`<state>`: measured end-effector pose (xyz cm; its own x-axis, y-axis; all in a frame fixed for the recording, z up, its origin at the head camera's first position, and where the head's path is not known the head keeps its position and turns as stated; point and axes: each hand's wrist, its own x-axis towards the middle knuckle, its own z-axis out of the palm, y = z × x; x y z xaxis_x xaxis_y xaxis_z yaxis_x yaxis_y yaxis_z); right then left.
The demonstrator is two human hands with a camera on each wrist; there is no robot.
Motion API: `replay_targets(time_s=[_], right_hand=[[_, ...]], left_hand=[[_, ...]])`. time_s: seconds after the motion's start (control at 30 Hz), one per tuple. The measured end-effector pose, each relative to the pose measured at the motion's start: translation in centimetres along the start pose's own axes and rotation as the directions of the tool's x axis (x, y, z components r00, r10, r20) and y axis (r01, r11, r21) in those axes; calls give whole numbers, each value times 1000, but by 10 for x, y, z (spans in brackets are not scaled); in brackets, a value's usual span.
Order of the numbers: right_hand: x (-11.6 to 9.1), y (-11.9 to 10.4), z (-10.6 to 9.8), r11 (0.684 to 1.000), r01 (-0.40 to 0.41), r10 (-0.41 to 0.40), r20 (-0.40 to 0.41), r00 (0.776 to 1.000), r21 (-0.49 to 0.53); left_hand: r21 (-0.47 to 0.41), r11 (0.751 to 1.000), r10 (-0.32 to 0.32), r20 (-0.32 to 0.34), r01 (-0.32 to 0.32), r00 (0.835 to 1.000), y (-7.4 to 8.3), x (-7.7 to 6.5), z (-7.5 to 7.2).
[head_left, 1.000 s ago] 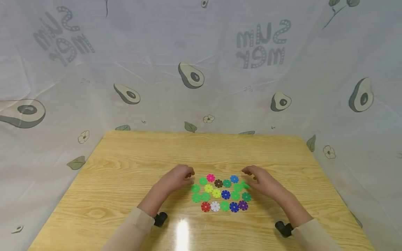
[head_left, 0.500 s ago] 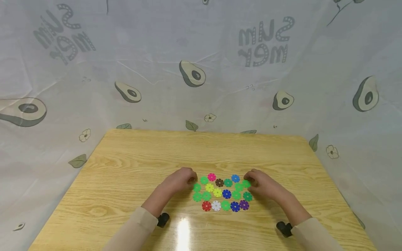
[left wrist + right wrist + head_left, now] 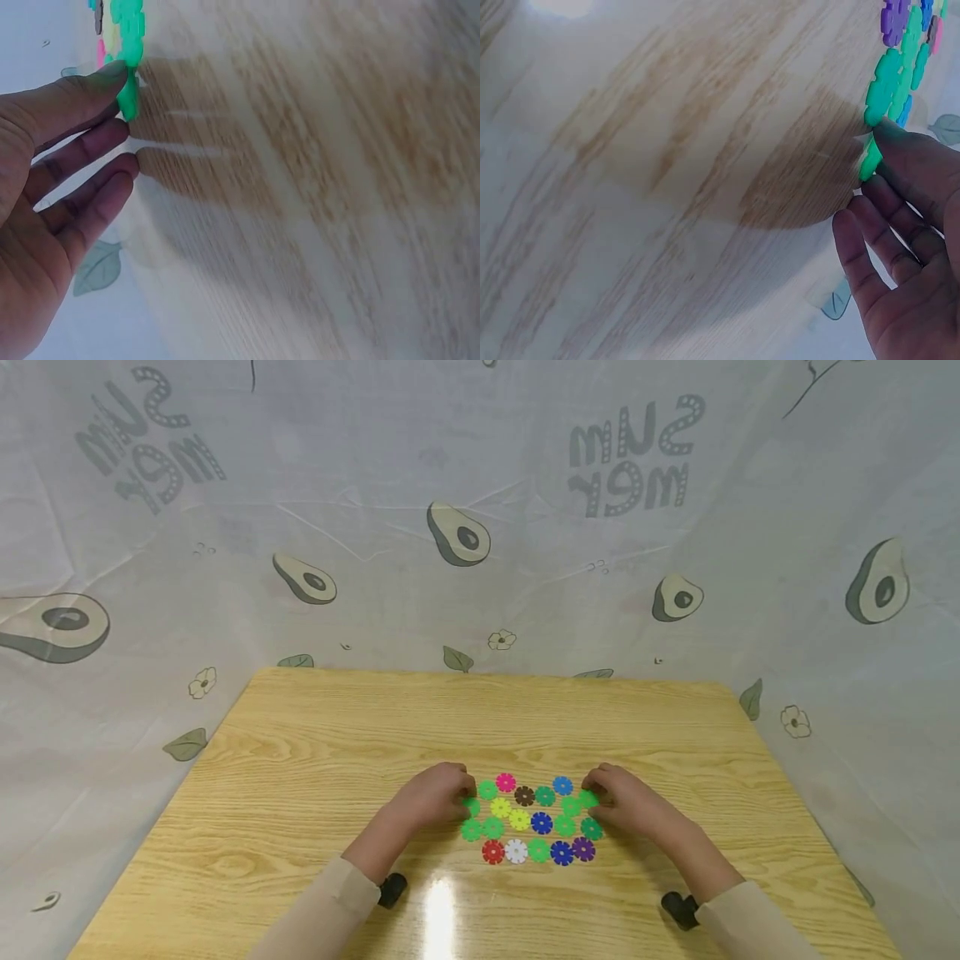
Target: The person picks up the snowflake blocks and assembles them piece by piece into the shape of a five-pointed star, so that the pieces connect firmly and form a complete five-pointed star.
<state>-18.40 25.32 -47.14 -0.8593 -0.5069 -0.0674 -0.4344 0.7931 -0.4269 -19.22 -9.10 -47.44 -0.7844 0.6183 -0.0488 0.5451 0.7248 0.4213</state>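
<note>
Several plastic interlocking discs with notched rims lie flat on the wooden table in close rows. My left hand (image 3: 441, 794) is at the left side of the group, thumb and fingers pinching the edge of a light green disc (image 3: 130, 96). On the right side my right hand (image 3: 628, 797) pinches another light green disc (image 3: 588, 798) between thumb and fingers; its edge also shows as a green disc (image 3: 871, 160) in the right wrist view. Fingers partly hide both discs. Between the hands are yellow discs (image 3: 519, 819), a brown disc (image 3: 524, 796) and a pink disc (image 3: 506, 782).
A front row holds a red disc (image 3: 492, 852), a white disc (image 3: 516, 852) and a purple disc (image 3: 583, 849). The table (image 3: 337, 718) meets a pale patterned curtain (image 3: 375, 602) at the back and sides. Black wrist-worn pieces (image 3: 392, 890) hang below both forearms.
My left hand has moved slightly right and down onto the left green disc. The right hand has closed in on the green disc at the right. The discs keep their arrangement.
</note>
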Motion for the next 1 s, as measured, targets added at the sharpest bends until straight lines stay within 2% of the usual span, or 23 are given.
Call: replay_targets(time_s=[0.23, 0.5, 0.6, 0.83, 1.0], right_hand=[[2, -2, 1, 1000, 5, -5, -14, 1000, -4], [3, -2, 5, 1000, -14, 14, -15, 1000, 9], [3, -2, 4, 1000, -15, 15, -6, 1000, -11], [6, -8, -5, 994, -104, 104, 4, 995, 33], [10, -19, -10, 994, -73, 77, -39, 996, 87]], left_hand=[[101, 995, -18, -47, 23, 999, 3, 0, 4], [88, 993, -75, -50, 79, 996, 4, 1, 6], [54, 994, -88, -64, 91, 994, 3, 1, 7], [-63, 992, -115, -127, 107, 985, -1, 1, 10], [-158, 981, -143, -178, 115, 974, -2, -1, 8]])
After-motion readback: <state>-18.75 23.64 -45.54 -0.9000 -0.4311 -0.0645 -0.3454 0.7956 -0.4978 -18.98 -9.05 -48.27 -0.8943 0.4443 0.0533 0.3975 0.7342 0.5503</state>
